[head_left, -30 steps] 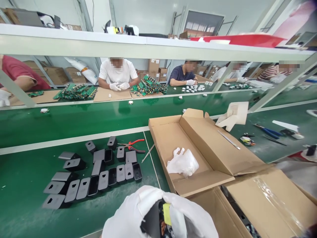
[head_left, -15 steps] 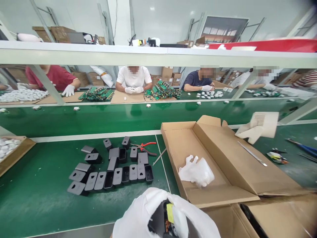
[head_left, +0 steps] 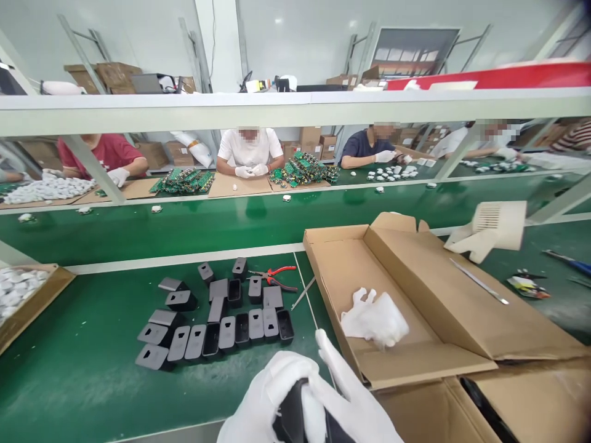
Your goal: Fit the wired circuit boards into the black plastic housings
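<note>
Both my hands wear white gloves and meet at the bottom of the view. My left hand (head_left: 268, 397) is closed round a black plastic housing (head_left: 293, 411) from the left. On the other side, my right hand (head_left: 353, 394) presses its thumb side against the housing, with a finger stretched upward. The gloves hide most of the housing and whatever is inside it. Beyond my hands, several black plastic housings (head_left: 226, 332) stand or lie in loose rows on the green bench (head_left: 101, 394), some with their hollow side up.
Red-handled pliers (head_left: 279, 271) lie behind the housings. An open cardboard box (head_left: 323, 295) on the right holds white gloves (head_left: 376, 320). On its flap are a metal strip (head_left: 478, 281) and a cream plastic fan-like part (head_left: 489, 227). Co-workers sit across the green conveyor (head_left: 221, 224).
My right hand has turned, with a finger now raised, and the yellow label and inner parts of the housing are covered. White parts on the conveyor have shifted right. The view has moved slightly.
</note>
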The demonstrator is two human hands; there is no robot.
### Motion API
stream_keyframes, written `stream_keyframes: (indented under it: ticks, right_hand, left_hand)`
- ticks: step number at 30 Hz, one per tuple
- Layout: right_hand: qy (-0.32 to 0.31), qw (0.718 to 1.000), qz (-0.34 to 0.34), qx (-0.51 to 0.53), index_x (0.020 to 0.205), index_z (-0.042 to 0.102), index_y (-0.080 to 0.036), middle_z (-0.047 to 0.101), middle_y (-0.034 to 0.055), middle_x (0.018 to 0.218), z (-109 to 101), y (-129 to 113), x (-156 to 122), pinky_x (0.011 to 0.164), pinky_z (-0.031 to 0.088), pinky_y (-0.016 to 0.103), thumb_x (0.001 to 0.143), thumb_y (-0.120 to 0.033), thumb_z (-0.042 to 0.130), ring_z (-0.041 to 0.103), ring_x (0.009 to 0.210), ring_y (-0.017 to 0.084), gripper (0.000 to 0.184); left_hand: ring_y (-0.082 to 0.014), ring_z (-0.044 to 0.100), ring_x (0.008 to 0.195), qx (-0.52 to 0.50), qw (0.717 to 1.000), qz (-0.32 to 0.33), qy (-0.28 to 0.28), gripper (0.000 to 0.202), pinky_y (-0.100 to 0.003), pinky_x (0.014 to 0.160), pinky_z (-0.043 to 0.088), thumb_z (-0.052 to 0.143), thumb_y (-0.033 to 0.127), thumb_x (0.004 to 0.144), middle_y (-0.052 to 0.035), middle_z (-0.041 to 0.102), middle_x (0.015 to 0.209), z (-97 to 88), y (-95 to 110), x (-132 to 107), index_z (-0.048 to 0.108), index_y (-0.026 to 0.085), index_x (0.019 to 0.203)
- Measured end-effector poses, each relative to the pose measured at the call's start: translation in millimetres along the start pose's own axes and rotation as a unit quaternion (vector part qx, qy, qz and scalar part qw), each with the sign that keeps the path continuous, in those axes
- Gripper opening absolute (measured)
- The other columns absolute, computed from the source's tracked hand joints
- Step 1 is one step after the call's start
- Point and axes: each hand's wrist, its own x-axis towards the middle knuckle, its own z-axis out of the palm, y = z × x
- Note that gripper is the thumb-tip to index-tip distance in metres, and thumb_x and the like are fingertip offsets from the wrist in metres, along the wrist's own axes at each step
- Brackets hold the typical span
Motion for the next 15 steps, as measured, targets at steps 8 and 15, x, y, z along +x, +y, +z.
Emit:
stream_keyframes:
  ticks: [8, 15]
  right_hand:
    - [-0.136, 0.946, 0.17, 0.242, 0.149, 0.015, -0.024, 0.03, 0.0098, 0.146, 5.5, -13.5, 7.2, 0.107, 0.044, 0.019, 0.073, -0.059, 0.061, 0.055, 0.119, 0.007, 0.096]
    - [-0.099, 0.91, 0.226, 0.333, 0.15, 0.002, -0.021, 0.048, 0.0125, 0.131, 23.8, -3.3, 12.7, 0.093, 0.049, 0.017, 0.066, -0.053, 0.07, 0.059, 0.088, 0.002, 0.112]
  left_hand:
    - [-0.0231, 0.057, 0.11, -0.037, 0.998, 0.035, 0.032, 0.042, -0.036, 0.091, 0.05, 0.056, 0.033, 0.086, -0.0122, 0.056, 0.125, -1.1, 3.0, 5.8, 0.053, 0.026, 0.127]
    - [-0.0232, 0.061, 0.103, -0.316, 0.925, -0.192, 0.084, 0.026, -0.033, 0.088, 0.052, 0.067, 0.03, 0.077, -0.0093, 0.066, 0.107, -10.5, -3.7, 2.8, 0.071, 0.027, 0.102]
